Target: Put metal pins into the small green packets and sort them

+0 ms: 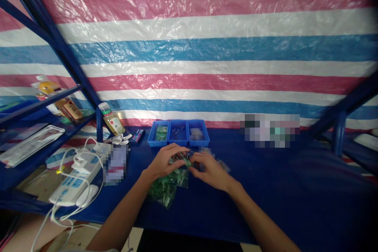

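Observation:
My left hand (165,160) and my right hand (210,167) meet above the blue table. Both are closed, fingertips pinching a small green packet (188,162) between them. Its details are too small to make out. A heap of small dark metal pieces (181,155) shows behind the fingers, partly covered by my left hand. Beneath and beside my left hand lie plastic bags of green pieces (164,192). Small see-through packets (223,165) rest beyond my right hand. At the back stand three joined blue bins, holding green pieces (161,133), dark metal pieces (178,131) and whitish pieces (196,134).
On the left are a white power strip (75,179) with tangled cables, a blurred-out flat item (116,164) and a drink bottle (112,119). Blue frame posts (339,134) flank the table (265,189). A striped plastic sheet (206,55) hangs behind it.

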